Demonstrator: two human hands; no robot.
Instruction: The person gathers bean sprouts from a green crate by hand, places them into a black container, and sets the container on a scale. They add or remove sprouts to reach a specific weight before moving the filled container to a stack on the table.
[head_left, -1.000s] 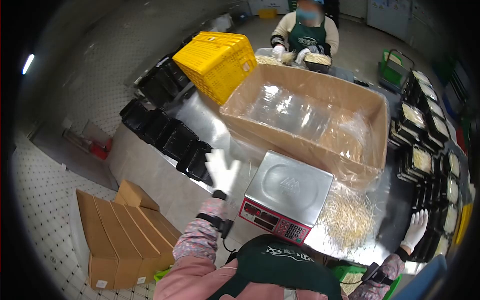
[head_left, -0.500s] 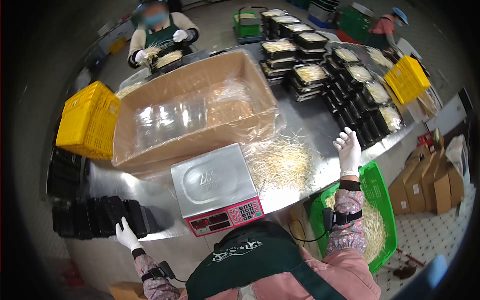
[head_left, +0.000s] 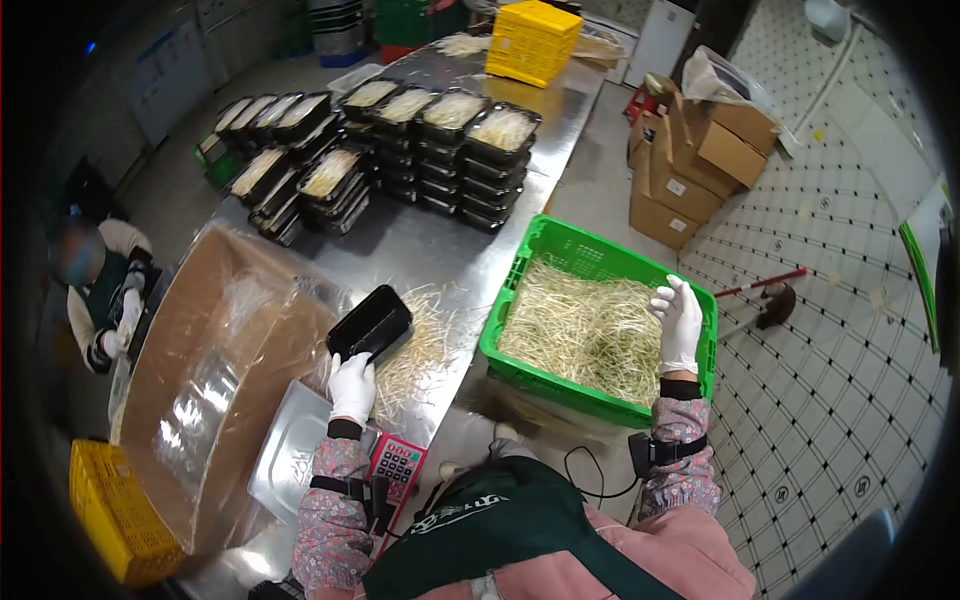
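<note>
My gloved left hand [head_left: 353, 389] grips the near edge of a black plastic tray [head_left: 370, 325] with nothing in it, holding it tilted above the metal table. Beneath and beside the tray lies a loose pile of bean sprouts [head_left: 425, 330]. My gloved right hand [head_left: 679, 325] hovers over the right side of a green crate [head_left: 570, 398], fingers loosely curled and apart, holding nothing. Bean sprouts [head_left: 580, 320] fill much of that crate. The scale [head_left: 290, 450] sits by my left forearm, partly hidden by it.
Stacks of filled black trays [head_left: 450, 110] stand at the table's far side. A large lined cardboard box [head_left: 215, 370] is on the left, near a yellow crate [head_left: 120, 515] and a co-worker [head_left: 105, 280]. Another yellow crate [head_left: 532, 42] and cartons [head_left: 690, 165] are farther off.
The view has turned right toward the green crate. My left hand has lifted a black tray from the stack and brought it over the sprout pile. My right hand is now over the crate.
</note>
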